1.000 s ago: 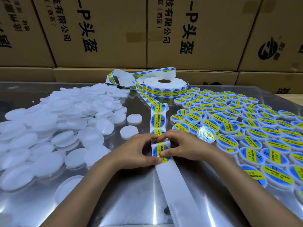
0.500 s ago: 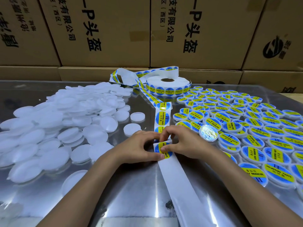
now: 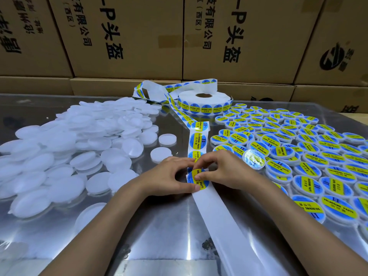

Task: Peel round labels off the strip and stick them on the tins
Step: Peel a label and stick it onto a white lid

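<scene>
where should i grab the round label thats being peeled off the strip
Pinch the round label at its upper edge, coming from the right with thumb and forefinger. That edge seems to be lifting where the backing strip bends under both hands; the left hand pins the strip while the right hand pinches there.

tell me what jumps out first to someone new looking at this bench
Two bare hands, left hand and right hand, meet at the middle, pinching a round blue-and-yellow label on the white backing strip. Left lies a heap of plain white round tins; right, a field of already labelled tins.
</scene>
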